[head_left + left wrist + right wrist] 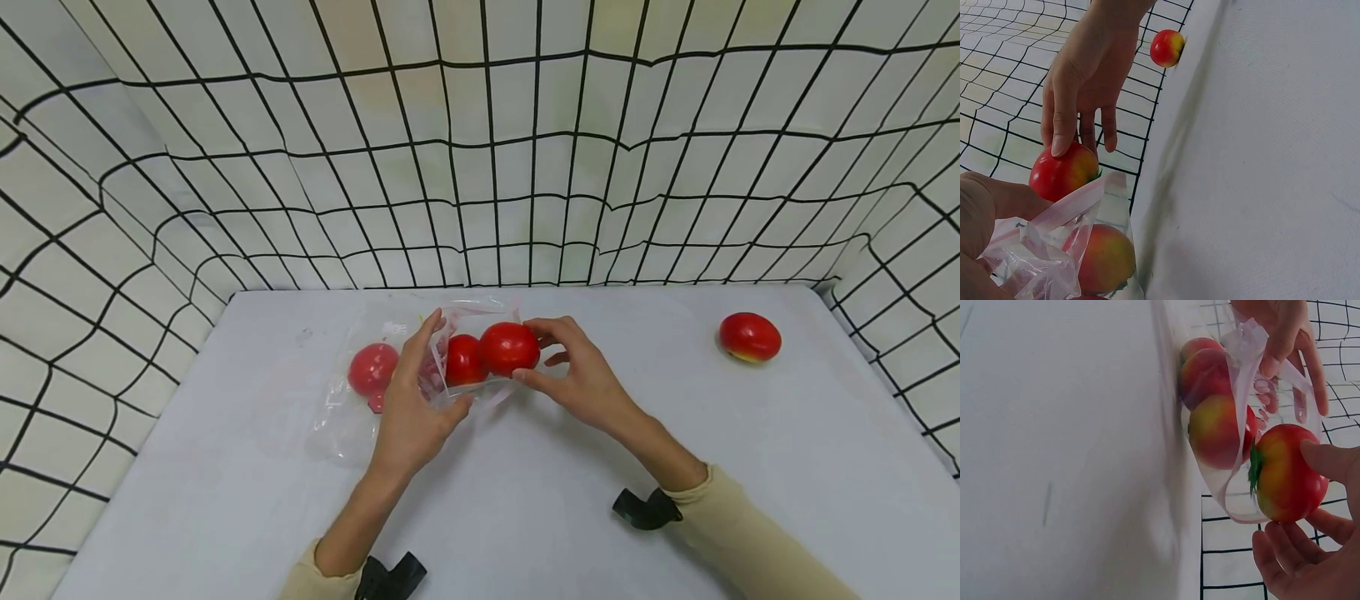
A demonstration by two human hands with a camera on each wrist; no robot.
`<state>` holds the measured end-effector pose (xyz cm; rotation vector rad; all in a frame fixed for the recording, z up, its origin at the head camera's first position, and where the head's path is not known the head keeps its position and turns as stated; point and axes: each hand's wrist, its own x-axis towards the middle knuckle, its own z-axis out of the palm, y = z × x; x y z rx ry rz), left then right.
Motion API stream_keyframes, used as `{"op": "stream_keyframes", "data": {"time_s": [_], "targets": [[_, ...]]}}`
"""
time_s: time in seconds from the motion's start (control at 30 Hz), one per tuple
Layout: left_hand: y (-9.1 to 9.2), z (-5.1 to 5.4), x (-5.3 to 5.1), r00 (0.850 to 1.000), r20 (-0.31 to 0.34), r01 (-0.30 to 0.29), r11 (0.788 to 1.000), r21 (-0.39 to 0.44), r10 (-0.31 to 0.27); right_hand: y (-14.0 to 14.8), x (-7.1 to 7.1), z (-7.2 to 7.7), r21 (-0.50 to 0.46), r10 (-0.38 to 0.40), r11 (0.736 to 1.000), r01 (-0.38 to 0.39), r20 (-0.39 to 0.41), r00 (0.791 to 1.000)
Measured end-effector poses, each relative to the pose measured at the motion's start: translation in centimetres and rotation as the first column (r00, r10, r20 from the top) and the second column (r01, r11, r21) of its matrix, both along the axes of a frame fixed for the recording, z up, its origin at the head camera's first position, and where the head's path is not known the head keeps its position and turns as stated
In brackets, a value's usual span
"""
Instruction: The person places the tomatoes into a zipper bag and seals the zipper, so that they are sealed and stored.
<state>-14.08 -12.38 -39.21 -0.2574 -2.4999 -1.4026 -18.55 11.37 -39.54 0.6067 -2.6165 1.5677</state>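
A clear zip bag (339,429) lies on the table with its mouth facing right. My left hand (411,427) grips the bag's mouth, its thumb near the lower edge and its fingers at the far side. Between the thumb and fingers of my right hand (583,375) is a red tomato (510,348), held at the opening. Its green stalk end (1255,465) points into the bag. Behind it, inside the bag, sits another tomato (465,361). Deeper in the bag is a further tomato (372,370), partly covered by the left hand.
One more red tomato (750,337) with a yellow underside lies apart at the table's right. Black wire mesh (532,167) stands along the back and both sides of the white table (540,525). Dark wrist mounts (647,508) sit at both sleeves.
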Motion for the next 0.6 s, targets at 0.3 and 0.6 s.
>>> {"op": "stream_keyframes", "data": {"time_s": [0.3, 0.6], "targets": [[0.0, 0.1, 0.0, 1.0, -0.03, 0.003, 1.0, 0.01, -0.003, -1.1, 0.1, -0.8, -0.014, -0.039, 0.999, 0.039, -0.009, 0.999], [0.1, 0.0, 0.0, 0.999, -0.038, -0.007, 1.0, 0.015, 0.008, -1.7, 0.3, -0.8, 0.0, -0.085, 0.996, 0.085, -0.059, 0.995]]}}
